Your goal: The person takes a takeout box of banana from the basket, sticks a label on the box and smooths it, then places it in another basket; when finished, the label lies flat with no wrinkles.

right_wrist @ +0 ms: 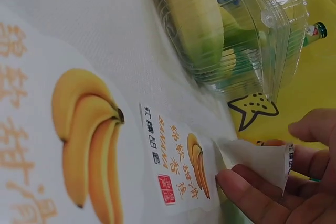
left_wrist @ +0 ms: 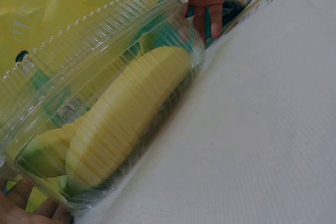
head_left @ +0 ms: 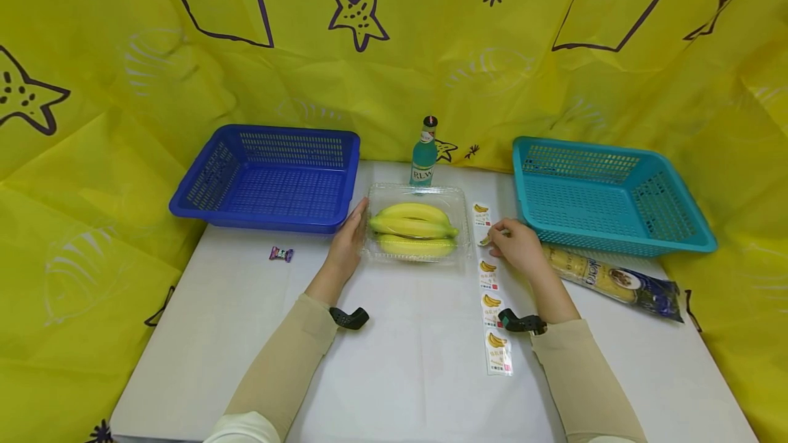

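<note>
Several bananas [head_left: 414,219] lie inside a lidded clear plastic container [head_left: 463,224] at the middle of the table. My left hand [head_left: 348,241] rests against the container's left side, its fingers extended along the wall; in the left wrist view only some fingers [left_wrist: 39,208] show at the lower corner. To the right of the container runs a column of banana stickers [head_left: 490,275]. My right hand [head_left: 516,246] holds one banana sticker [head_left: 485,240] among them, curled up from the strip. Its pale back [right_wrist: 257,160] shows between the fingers in the right wrist view.
A blue basket [head_left: 277,225] stands at the back left, a teal basket [head_left: 615,241] at the back right. A bottle [head_left: 423,159] is behind the container. A small wrapped candy [head_left: 281,253] lies at left, a pasta packet [head_left: 615,281] beside the right forearm.
</note>
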`<state>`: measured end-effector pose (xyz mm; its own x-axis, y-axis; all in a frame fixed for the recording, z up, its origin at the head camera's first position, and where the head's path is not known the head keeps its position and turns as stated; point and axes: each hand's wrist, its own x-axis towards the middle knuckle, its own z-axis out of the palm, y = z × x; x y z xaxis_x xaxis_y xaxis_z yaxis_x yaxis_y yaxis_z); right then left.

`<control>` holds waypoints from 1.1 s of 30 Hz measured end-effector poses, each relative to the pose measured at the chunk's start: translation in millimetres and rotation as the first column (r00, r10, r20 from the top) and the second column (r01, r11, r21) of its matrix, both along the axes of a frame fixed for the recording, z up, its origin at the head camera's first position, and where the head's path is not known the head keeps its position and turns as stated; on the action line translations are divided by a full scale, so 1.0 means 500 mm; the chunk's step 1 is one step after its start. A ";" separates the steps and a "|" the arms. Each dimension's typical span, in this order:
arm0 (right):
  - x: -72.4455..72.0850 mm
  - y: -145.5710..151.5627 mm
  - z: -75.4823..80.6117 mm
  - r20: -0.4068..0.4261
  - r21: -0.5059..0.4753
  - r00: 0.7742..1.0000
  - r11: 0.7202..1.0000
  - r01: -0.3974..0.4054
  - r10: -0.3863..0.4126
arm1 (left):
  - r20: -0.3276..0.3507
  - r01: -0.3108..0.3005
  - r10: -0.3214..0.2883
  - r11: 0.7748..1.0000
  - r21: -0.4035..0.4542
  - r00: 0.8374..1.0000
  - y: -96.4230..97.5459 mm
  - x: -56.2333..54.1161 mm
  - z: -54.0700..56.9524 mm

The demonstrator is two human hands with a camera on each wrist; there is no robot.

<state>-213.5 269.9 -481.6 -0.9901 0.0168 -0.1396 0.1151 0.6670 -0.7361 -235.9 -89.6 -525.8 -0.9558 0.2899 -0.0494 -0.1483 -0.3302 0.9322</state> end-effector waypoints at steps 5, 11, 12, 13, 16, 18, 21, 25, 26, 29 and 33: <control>0.001 0.004 -0.004 -0.014 0.016 1.000 1.000 -0.023 0.024 | 0.021 0.001 0.000 1.000 -0.006 1.000 0.000 0.001 0.000; 0.002 0.012 -0.007 -0.068 0.135 0.996 0.989 -0.053 0.063 | -0.001 0.005 -0.005 1.000 0.008 1.000 0.000 -0.001 -0.002; 0.002 0.013 -0.008 -0.071 0.140 0.995 0.989 -0.057 0.067 | -0.006 0.006 -0.006 1.000 0.012 1.000 0.000 -0.001 -0.002; 0.002 0.014 -0.008 -0.074 0.136 0.995 0.989 -0.063 0.074 | -0.012 0.007 -0.007 1.000 0.014 1.000 0.000 -0.002 -0.002; 0.001 0.017 -0.009 -0.085 0.127 0.991 0.988 -0.087 0.098 | -0.011 0.005 -0.005 1.000 0.018 1.000 0.000 -0.001 -0.002; 0.000 0.018 -0.009 -0.092 0.123 0.990 0.988 -0.096 0.108 | -0.010 0.004 -0.004 1.000 0.020 1.000 0.001 0.000 -0.002; 0.000 0.017 -0.009 -0.101 0.122 0.989 0.988 -0.098 0.111 | -0.010 0.003 -0.002 1.000 0.023 1.000 0.001 0.001 -0.002; 0.000 0.016 -0.010 -0.125 0.113 0.987 0.990 -0.087 0.101 | -0.015 0.000 0.000 1.000 0.029 1.000 0.000 0.001 -0.004; 0.000 0.015 -0.010 -0.129 0.108 0.987 0.990 -0.085 0.099 | -0.015 -0.001 0.002 1.000 0.030 1.000 0.000 0.001 -0.004; 0.001 0.010 -0.006 -0.145 0.080 0.985 0.993 -0.082 0.093 | -0.017 0.001 -0.001 1.000 0.030 1.000 0.000 0.001 -0.004; 0.006 -0.002 0.009 -0.161 0.055 0.984 0.997 -0.062 0.070 | -0.018 0.011 -0.011 1.000 0.022 1.000 -0.001 0.000 -0.002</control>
